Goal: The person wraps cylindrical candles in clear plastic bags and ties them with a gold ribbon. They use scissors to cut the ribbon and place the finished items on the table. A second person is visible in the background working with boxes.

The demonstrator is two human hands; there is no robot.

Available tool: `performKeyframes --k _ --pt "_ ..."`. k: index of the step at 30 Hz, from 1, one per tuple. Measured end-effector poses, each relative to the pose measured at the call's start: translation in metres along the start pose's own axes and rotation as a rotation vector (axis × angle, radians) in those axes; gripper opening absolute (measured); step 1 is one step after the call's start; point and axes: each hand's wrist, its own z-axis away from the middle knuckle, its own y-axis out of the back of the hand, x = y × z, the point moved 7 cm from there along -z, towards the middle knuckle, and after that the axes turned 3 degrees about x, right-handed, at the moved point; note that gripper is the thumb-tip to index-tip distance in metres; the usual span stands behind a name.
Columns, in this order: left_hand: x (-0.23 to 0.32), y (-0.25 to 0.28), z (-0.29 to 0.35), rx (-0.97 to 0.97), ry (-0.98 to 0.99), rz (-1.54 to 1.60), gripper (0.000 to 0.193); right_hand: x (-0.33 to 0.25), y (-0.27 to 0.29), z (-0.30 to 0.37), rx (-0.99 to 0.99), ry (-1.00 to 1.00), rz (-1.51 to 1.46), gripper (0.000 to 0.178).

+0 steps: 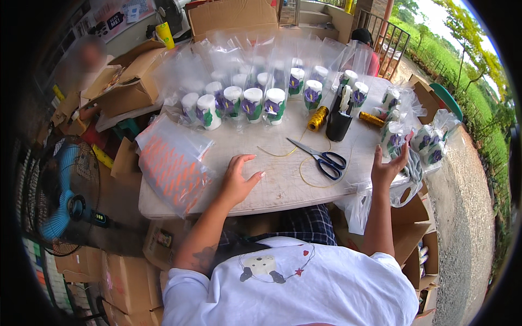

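Note:
Over the near side of the table, my left hand [239, 176] is open and empty, thumb and fingers apart. My right hand [390, 167] is at the right edge, thumb and fingers spread, just in front of a wrapped white candle [390, 142] with a purple and green flower; whether the fingertips touch its plastic I cannot tell. Blue-handled scissors [321, 157] lie between my hands, on a loose strand of gold cord [300, 173]. Beyond them are a spool of gold cord [317, 119] and a black tape dispenser [339, 122]. More bagged candles [252, 105] stand upright in rows.
A stack of clear bags with orange print [173, 163] lies at the table's left. White plastic bags [356, 209] hang off the near right edge. Cardboard boxes [128, 81] and a blue fan [65, 198] stand at left. Other people sit at the far left and behind the table.

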Motion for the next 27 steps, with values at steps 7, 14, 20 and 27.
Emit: performKeyframes --k 7,14,20,27 --pt "0.007 -0.003 -0.001 -0.013 -0.067 -0.101 0.044 -0.136 -0.082 0.069 -0.98 0.352 -0.058 0.036" --pt "0.008 -0.002 -0.017 0.028 -0.139 -0.091 0.048 -0.125 -0.104 0.076 -0.994 0.507 -0.039 0.021" --pt "0.058 0.002 -0.13 0.249 -0.245 -0.131 0.064 -0.111 -0.111 0.063 -1.085 0.359 0.001 0.028" --pt "0.079 -0.012 -0.207 0.422 -0.086 -0.247 0.059 -0.058 -0.065 0.036 -1.037 0.167 0.021 0.033"
